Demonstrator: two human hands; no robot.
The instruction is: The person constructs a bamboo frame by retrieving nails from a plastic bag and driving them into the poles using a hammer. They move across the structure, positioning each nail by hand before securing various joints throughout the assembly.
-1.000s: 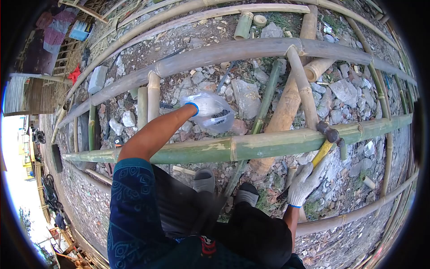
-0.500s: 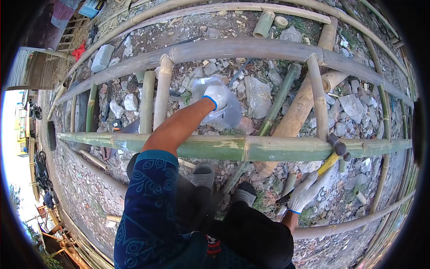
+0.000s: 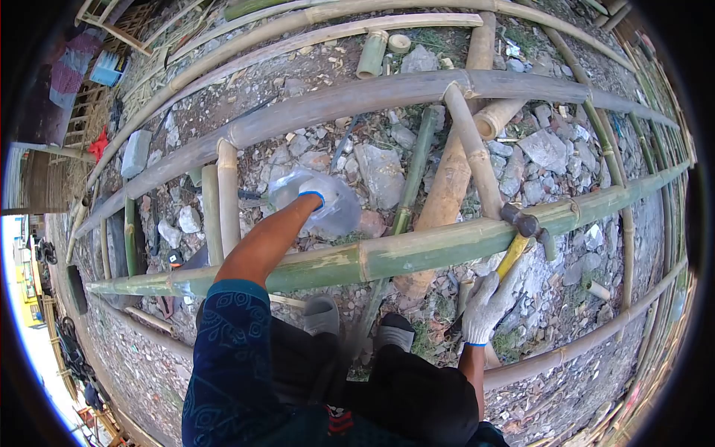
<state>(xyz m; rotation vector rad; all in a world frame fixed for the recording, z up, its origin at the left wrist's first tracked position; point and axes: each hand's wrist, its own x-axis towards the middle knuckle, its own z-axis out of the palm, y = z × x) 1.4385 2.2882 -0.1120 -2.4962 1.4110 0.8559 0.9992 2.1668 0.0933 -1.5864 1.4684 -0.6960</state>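
Observation:
My left hand (image 3: 313, 192), in a white glove with a blue cuff, reaches down into a clear plastic bag (image 3: 342, 212) beyond the green bamboo pole (image 3: 417, 252). Its fingers are hidden by the plastic and the back of the hand. On the right, my gloved right hand (image 3: 484, 309) is wrapped round the yellow handle of a hammer (image 3: 512, 255). The hammer's dark metal head lies against the green pole, close to where a short bamboo crosspiece (image 3: 477, 156) meets it.
A greyish bamboo pole (image 3: 328, 104) runs parallel farther out, joined by crosspieces. A thick bamboo log (image 3: 443, 194) slants beneath the frame. Stones such as a large grey slab (image 3: 378, 175) cover the ground. My shoes (image 3: 322, 316) stand below the green pole.
The view has shifted and tilted, so the poles now slope up to the right. My left hand remains at the plastic bag, and my right hand still holds the hammer against the pole.

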